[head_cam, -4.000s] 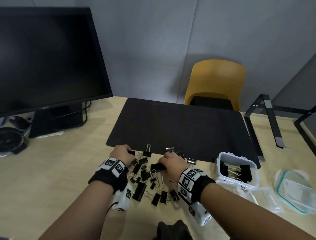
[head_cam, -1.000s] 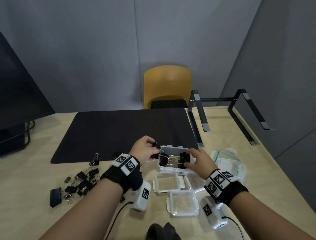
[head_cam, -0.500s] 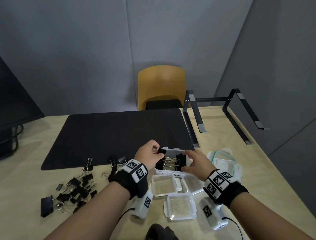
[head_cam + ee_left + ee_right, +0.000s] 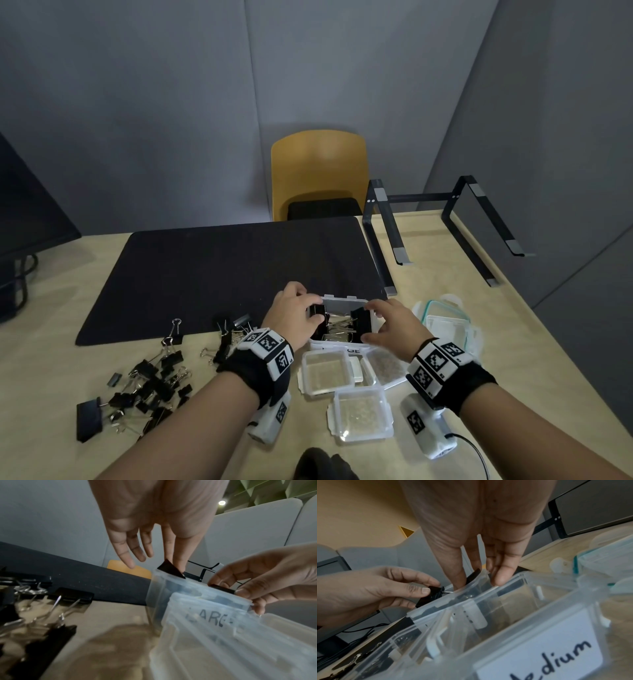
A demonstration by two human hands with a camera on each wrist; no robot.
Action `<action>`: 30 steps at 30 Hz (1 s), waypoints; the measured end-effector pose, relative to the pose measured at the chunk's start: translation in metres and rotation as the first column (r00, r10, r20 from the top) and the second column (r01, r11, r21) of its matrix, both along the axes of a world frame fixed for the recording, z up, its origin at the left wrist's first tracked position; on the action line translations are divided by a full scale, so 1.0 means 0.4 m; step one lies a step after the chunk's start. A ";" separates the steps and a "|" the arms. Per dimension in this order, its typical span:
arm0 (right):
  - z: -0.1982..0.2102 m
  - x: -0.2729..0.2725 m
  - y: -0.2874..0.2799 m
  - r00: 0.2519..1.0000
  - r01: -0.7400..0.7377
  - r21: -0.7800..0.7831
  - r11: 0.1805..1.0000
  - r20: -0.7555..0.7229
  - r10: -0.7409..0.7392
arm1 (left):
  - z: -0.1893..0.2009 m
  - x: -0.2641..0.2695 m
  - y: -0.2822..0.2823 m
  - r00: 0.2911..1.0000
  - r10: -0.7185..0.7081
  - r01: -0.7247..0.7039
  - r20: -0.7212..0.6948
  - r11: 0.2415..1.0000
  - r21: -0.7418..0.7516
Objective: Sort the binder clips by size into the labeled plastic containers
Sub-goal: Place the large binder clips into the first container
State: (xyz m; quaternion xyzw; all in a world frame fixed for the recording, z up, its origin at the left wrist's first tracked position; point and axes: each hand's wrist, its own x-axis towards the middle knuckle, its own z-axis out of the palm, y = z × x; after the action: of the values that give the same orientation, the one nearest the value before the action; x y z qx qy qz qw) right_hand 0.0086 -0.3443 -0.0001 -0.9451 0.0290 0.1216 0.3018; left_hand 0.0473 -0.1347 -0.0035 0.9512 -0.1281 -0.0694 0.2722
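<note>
My left hand [image 4: 295, 317] pinches a big black clip [image 4: 317, 311] at the left rim of the tub marked large [image 4: 344, 298], and my right hand [image 4: 394, 323] pinches another clip [image 4: 360, 320] at the right rim. I judge both should drop straight below the fingertips (the pile [image 4: 147, 387] stays leftward), released low so they don't bounce out.
</note>
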 end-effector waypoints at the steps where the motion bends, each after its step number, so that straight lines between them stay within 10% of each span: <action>1: 0.001 0.000 -0.001 1.000 -0.001 -0.003 1.000 -0.002 0.001 | -0.002 -0.003 0.001 1.000 -0.003 0.003 -0.012 1.000 -0.011; 30: 0.008 -0.002 0.005 1.000 0.002 -0.060 0.998 -0.021 -0.003 | 0.011 0.010 -0.023 0.989 -0.116 0.129 -0.090 0.980 0.152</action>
State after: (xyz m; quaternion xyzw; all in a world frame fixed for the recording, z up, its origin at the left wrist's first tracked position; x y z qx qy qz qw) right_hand 0.0078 -0.3422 0.0033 -0.9524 0.0370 0.1303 0.2732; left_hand 0.0514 -0.1439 0.0008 0.9564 -0.1693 -0.1345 0.1963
